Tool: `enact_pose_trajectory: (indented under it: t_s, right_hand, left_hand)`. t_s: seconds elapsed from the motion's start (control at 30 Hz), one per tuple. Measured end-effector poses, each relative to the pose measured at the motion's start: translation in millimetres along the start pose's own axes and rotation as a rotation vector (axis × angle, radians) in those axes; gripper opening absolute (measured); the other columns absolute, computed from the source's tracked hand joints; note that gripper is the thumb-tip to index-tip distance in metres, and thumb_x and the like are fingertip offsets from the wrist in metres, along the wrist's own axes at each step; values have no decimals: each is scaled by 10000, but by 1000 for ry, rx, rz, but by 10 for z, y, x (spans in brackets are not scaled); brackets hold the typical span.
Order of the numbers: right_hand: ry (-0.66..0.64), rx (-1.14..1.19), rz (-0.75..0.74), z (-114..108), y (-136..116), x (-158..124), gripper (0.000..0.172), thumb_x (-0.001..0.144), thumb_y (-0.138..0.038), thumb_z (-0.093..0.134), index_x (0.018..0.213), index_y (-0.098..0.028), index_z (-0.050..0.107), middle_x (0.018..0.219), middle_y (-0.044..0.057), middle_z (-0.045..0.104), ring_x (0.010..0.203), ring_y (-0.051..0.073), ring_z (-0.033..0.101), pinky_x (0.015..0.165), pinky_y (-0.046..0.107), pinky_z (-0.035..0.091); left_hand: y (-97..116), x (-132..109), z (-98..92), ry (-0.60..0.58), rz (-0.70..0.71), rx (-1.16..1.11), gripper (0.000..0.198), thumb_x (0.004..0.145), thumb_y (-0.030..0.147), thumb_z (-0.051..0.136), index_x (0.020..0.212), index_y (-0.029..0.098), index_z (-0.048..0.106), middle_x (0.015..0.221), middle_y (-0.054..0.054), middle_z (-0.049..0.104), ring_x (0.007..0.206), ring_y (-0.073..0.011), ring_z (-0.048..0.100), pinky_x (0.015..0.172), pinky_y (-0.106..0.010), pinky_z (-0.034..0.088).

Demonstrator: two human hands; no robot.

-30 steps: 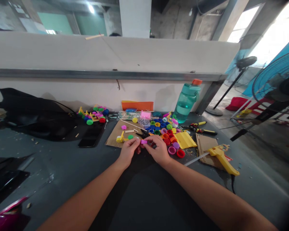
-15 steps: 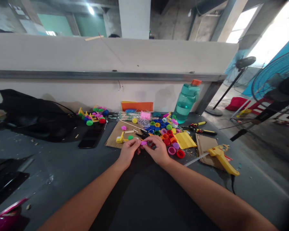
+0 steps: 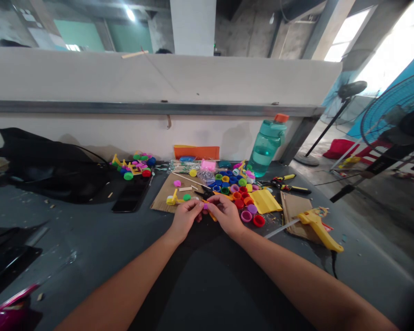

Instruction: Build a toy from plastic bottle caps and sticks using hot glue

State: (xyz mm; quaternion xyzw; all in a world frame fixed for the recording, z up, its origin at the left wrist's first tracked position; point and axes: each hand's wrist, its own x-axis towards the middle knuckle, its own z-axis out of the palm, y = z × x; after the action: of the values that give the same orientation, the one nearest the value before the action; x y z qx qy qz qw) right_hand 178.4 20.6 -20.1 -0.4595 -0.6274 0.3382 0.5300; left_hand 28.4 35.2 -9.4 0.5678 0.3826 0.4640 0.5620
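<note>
My left hand (image 3: 185, 218) and my right hand (image 3: 228, 216) meet in front of the cardboard, fingertips pinched on a small pink-purple piece (image 3: 205, 206). Its exact kind is too small to make out. A thin orange strip (image 3: 213, 216) shows under my right thumb; whether I hold it too, I cannot tell. Just beyond my fingers lies a black tool (image 3: 204, 192), partly hidden. To the left, a small yellow frame with a wheel (image 3: 172, 198) and a green cap (image 3: 186, 197) rest on the cardboard (image 3: 162, 198). Many coloured bottle caps (image 3: 239, 195) spread beyond my right hand.
A yellow glue gun (image 3: 319, 227) lies on the right, near pliers (image 3: 290, 186) and a yellow folded sheet (image 3: 265, 201). A teal water bottle (image 3: 265, 147) stands at the back. Left are a phone (image 3: 129, 196), finished-looking coloured toys (image 3: 133, 166) and a black bag (image 3: 51, 165).
The pink piece has turned between my fingers, and less of it shows. The orange strip has come into sight below my right thumb. Both arms stay almost in place.
</note>
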Motion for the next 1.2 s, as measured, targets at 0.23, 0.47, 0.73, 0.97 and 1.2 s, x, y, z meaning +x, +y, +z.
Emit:
enact_pose_trajectory:
  t_s: [0.23, 0.47, 0.73, 0.97, 1.2]
  right_hand:
    - [17, 10, 7, 0, -20, 4, 171, 815, -347, 568, 834, -183, 614, 730, 26, 660, 657, 141, 621, 598, 260, 509]
    - [-2, 11, 7, -5, -18, -7, 206, 847, -377, 531, 913, -197, 604, 763, 24, 659, 646, 132, 616, 567, 240, 494]
    - [39, -31, -30, 1, -41, -2, 185, 830, -353, 552, 894, -192, 615, 788, 32, 644, 637, 125, 580, 565, 245, 487]
    - [25, -171, -151, -3, -42, 8, 175, 749, -262, 630, 914, -207, 627, 864, 32, 636, 701, 137, 560, 586, 246, 469]
    - [43, -219, -205, -14, -45, 19, 143, 764, -216, 609, 903, -224, 643, 859, 36, 632, 745, 157, 566, 604, 262, 479]
  left_hand:
    - [-32, 0, -3, -26, 11, -17, 229, 779, 365, 604, 711, 147, 629, 629, 6, 567, 502, -82, 457, 486, -210, 359]
    - [-10, -1, 8, -10, -12, 1, 245, 758, 393, 620, 750, 148, 632, 654, 3, 576, 501, -82, 454, 479, -210, 366]
    - [-22, 10, 8, 5, -17, -29, 267, 760, 415, 601, 706, 153, 601, 632, 4, 560, 489, -85, 445, 461, -212, 359]
    - [-24, 5, -3, -8, 0, 8, 279, 787, 406, 576, 666, 155, 582, 537, 29, 482, 493, -88, 436, 477, -208, 345]
    - [-11, 7, 11, -1, -10, -37, 281, 763, 410, 594, 644, 156, 577, 575, 18, 513, 491, -88, 441, 471, -213, 355]
